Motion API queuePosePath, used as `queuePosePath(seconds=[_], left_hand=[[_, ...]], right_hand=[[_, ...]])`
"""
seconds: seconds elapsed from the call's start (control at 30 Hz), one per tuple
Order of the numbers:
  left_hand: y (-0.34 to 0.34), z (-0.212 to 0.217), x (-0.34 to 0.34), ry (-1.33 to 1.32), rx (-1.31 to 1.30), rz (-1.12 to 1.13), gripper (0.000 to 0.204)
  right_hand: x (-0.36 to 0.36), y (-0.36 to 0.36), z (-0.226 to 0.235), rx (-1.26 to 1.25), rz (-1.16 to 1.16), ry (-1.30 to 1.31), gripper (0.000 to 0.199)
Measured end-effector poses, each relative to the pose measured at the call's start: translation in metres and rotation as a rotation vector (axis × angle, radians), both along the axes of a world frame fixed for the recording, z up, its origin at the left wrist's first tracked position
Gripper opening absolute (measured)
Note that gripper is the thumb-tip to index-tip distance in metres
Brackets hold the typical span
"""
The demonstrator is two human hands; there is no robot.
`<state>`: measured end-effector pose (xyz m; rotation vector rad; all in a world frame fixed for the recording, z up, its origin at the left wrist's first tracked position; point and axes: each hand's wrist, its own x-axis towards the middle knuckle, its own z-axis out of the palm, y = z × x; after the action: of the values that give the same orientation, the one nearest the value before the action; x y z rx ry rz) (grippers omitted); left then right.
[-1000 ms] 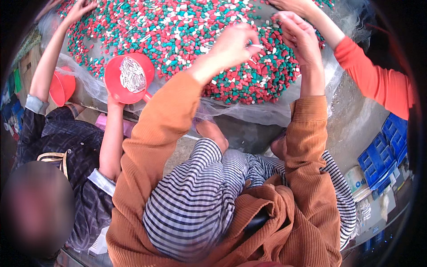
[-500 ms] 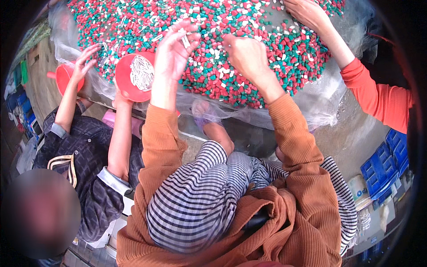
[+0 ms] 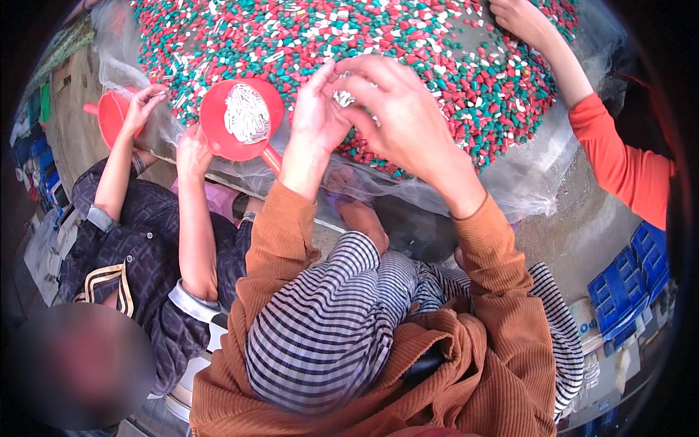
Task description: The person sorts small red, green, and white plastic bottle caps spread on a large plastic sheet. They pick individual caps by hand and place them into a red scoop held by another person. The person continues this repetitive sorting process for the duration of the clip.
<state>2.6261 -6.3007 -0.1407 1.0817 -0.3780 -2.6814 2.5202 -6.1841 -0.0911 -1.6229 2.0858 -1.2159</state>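
My left hand (image 3: 317, 116) is cupped, palm up, above the heap, with a small bunch of white sticks (image 3: 344, 96) at its fingers. My right hand (image 3: 411, 109) curls over the same bunch from the right, thumb and fingers bent around it; part of the bunch is hidden. Beneath them spreads a heap of small red, green and white pieces (image 3: 451, 91). Just left of my left wrist is a red scoop (image 3: 210, 138) holding a pile of white sticks (image 3: 246, 114). Its handle (image 3: 271, 158) reaches to my wrist.
At the left, a co-worker in a dark patterned shirt (image 3: 153, 240) has both hands near the red scoops, the second scoop (image 3: 111, 124) farther left. Another person's red-sleeved arm (image 3: 619, 160) reaches in from the right. Clear plastic sheeting (image 3: 510, 186) edges the heap; blue crates (image 3: 622, 280) stand right.
My hands have come together around the white sticks; the right moved in to the left. The co-worker's hand at the filled scoop moved from under it to its left side.
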Motion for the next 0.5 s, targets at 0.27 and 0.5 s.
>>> queuePosePath(seconds=[0.27, 0.5], left_hand=[[-0.09, 0.05, 0.072, -0.916, -1.178, -0.456, 0.034], [-0.059, 0.045, -0.003, -0.543, -1.068, -0.095, 0.067]], right_hand=[[-0.059, 0.008, -0.011, 0.0, -0.203, -0.119, 0.018], [-0.131, -0.064, -0.092, 0.035, -0.471, 0.147, 0.037]])
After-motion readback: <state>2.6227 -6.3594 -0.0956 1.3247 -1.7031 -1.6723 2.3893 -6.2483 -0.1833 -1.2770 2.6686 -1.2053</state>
